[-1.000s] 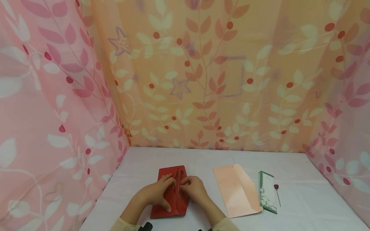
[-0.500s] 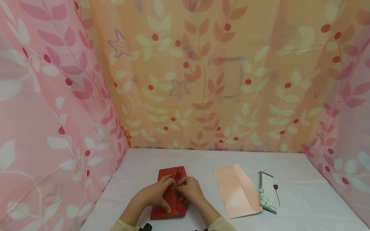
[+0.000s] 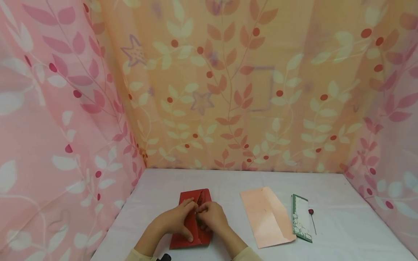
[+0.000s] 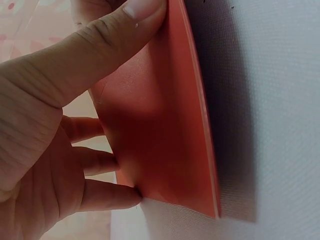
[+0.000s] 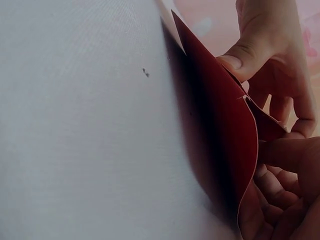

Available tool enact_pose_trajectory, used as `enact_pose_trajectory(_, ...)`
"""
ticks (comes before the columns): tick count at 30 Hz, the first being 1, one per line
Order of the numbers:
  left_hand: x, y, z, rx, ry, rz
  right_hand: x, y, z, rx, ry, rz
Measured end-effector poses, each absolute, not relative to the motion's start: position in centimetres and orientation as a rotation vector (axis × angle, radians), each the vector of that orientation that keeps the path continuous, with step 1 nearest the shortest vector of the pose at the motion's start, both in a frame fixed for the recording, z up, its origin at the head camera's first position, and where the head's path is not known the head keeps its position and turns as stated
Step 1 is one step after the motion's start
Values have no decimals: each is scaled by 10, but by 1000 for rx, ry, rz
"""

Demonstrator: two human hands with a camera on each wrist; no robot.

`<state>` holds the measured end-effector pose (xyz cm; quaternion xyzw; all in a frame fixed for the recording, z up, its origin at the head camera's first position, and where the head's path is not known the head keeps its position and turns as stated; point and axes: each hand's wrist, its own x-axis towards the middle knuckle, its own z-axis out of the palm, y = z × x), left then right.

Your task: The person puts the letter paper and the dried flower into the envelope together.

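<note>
In the head view a red envelope (image 3: 205, 237) lies on the table, its long opening and flap on the right side. My left hand (image 3: 174, 219) lies over its left part and grips it, thumb toward the near end, fingertips along the opening's edge. The left wrist view shows that thumb on the envelope's red face (image 4: 155, 130). My right hand (image 3: 213, 219) is at the opening, fingers curled, holding the envelope by its edge. In the right wrist view the flap (image 5: 225, 115) stands bent away, with fingertips inside the mouth, partly hidden; what lies within cannot be seen.
A peach envelope (image 3: 256, 210) with its flap open lies right of the red one. Beyond it are a green-bordered white floral card (image 3: 301, 215) and a dark red rose on a thin stem (image 3: 311, 212). Patterned cloth (image 3: 235, 87) hangs around the white table (image 3: 163, 177).
My right hand has shifted slightly left, its fingertips moving from the flap into the envelope's mouth. My left hand stays in place, and the things on the right have not been moved.
</note>
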<state>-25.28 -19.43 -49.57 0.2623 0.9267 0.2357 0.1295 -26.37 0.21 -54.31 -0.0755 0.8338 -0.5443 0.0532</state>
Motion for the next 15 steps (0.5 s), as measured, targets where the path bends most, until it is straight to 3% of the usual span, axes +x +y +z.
enact_pose_trajectory(15,-257,-196,-498,760,2698,707,-259,-4,-540,-260,2602,-1650)
